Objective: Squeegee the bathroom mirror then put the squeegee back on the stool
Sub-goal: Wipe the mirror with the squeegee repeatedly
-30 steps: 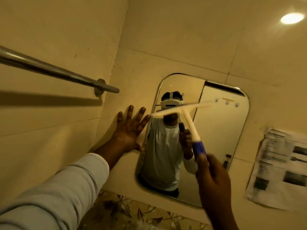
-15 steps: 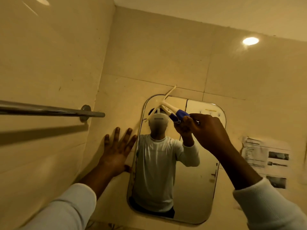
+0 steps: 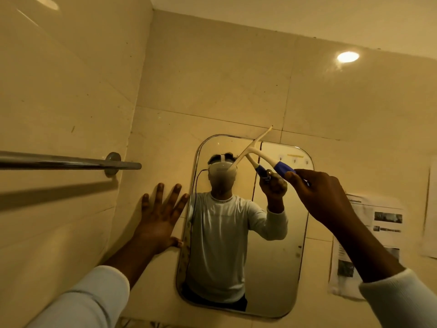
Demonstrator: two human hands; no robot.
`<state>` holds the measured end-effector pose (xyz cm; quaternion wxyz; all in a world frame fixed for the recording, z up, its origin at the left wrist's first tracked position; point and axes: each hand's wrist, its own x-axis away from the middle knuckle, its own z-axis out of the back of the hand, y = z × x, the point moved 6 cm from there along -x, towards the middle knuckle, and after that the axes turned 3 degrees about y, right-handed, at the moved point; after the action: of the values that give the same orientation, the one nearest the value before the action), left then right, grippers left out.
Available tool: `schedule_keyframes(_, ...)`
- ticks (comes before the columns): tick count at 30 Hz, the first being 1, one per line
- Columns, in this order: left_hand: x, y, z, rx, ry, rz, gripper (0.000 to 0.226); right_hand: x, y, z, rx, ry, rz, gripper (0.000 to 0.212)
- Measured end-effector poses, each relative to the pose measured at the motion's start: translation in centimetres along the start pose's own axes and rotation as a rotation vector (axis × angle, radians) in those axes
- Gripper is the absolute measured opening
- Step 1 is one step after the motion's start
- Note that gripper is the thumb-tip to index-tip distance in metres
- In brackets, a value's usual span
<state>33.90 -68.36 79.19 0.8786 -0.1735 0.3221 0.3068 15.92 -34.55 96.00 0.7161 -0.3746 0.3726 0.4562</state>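
A rounded rectangular mirror [image 3: 279, 268] hangs on the tiled wall ahead. My right hand [image 3: 316, 197] grips the blue handle of a white squeegee [image 3: 264, 157]. Its blade lies slanted against the top of the mirror, and its upper tip reaches onto the wall above. My left hand [image 3: 160, 216] is pressed flat on the wall just left of the mirror, fingers spread, thumb touching the mirror's edge. The mirror reflects a person in a pale long-sleeved top, the hand and the squeegee. The stool is out of sight.
A chrome towel rail [image 3: 71, 162] sticks out from the left wall at hand height. Printed paper sheets [image 3: 369, 247] are stuck to the wall right of the mirror. A ceiling light reflects on the tiles [image 3: 347, 56] at the upper right.
My right hand has carried the squeegee up from the mirror's middle to its top edge, blade turned slanted. My view tilted up. The left hand stayed flat on the wall.
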Motion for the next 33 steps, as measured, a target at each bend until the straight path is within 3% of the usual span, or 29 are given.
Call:
schedule_keyframes(15,0.1,-0.1,-0.3,-0.044,0.009,-0.054,0.166,4.5,6.2,1.6,-0.134,0.093,-0.122,0.042)
schedule_keyframes(33,0.1,0.2,-0.1,-0.033,0.001,-0.081,0.167,14.2,9.2,-5.4,-0.482,0.324,-0.373,0.028)
